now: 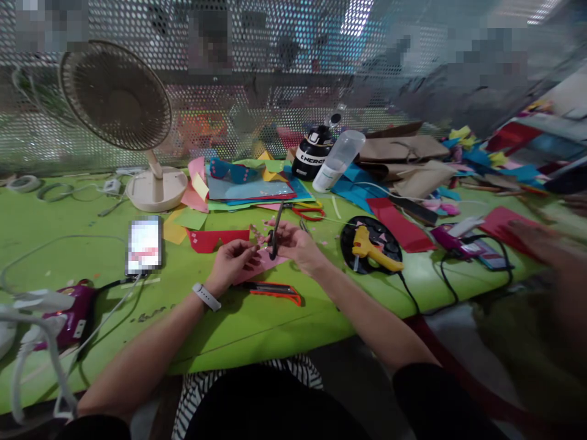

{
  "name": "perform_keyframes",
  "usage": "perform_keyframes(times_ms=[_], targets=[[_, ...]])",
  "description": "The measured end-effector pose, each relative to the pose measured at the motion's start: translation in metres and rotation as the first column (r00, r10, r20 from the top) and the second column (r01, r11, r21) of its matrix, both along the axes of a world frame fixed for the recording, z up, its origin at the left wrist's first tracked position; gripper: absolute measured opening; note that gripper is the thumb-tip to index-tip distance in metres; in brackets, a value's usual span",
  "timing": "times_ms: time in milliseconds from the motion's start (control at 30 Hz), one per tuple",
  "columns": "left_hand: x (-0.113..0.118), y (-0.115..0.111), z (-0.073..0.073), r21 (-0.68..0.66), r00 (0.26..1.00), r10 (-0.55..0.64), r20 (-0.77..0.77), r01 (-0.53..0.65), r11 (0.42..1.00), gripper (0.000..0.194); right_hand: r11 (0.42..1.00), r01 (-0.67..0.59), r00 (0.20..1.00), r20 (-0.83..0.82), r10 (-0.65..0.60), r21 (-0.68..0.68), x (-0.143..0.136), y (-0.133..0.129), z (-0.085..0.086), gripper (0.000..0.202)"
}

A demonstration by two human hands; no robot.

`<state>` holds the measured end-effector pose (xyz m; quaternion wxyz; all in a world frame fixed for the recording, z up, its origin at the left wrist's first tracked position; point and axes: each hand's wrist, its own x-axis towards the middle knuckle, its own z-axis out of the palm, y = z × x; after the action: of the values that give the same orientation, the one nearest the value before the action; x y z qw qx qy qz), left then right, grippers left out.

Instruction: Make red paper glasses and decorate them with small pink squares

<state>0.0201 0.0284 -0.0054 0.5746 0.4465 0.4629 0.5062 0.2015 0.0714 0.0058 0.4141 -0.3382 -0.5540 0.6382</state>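
My right hand [296,245] is closed on dark scissors [274,239], held upright over the table. Beside it, my left hand [235,261] has its fingers pinched together at what looks like a small piece of pink paper; the fingers partly hide it. Below both hands lies a pink paper sheet [268,264]. A red paper glasses shape [202,240] is just beyond my left hand. Nearer to me rests an orange and black utility knife [275,289]. Red and yellow handled scissors [308,212] lie behind my right hand.
A yellow glue gun [373,252] sits on a black round tray [347,244]. Beyond are blue paper glasses [233,172], a black jug [312,156], a bottle [337,165] and a fan [156,189]. Left are a phone [143,244] and power strip [68,315]. Another person's hand [532,237] is right.
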Motion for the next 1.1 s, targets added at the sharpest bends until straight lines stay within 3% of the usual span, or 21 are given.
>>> perform_keyframes(times_ms=[433, 633, 867, 1000, 1100], targets=[[0.003, 0.002, -0.008, 0.023, 0.995, -0.022, 0.102, 0.02, 1.0, 0.044, 0.998, 0.036, 0.987, 0.155, -0.044, 0.056, 0.002, 0.004, -0.002, 0.05], [0.003, 0.001, -0.008, 0.089, 0.995, -0.079, 0.066, 0.073, 0.993, 0.043, 0.997, -0.011, 0.98, 0.199, 0.027, -0.079, 0.007, 0.004, -0.004, 0.057], [0.002, 0.002, -0.005, 0.092, 0.997, 0.0, 0.074, -0.007, 0.996, 0.042, 0.984, -0.111, 0.978, 0.16, 0.133, -0.14, 0.011, -0.001, -0.001, 0.034], [0.002, -0.001, 0.002, 0.122, 0.997, 0.033, 0.073, -0.042, 0.992, 0.04, 0.967, -0.087, 0.985, 0.121, 0.119, -0.241, 0.013, 0.0, 0.002, 0.016], [0.002, -0.004, 0.005, 0.158, 0.996, 0.026, 0.088, -0.039, 0.987, 0.04, 0.968, -0.077, 0.993, 0.065, 0.095, -0.237, 0.012, 0.0, 0.003, 0.011]])
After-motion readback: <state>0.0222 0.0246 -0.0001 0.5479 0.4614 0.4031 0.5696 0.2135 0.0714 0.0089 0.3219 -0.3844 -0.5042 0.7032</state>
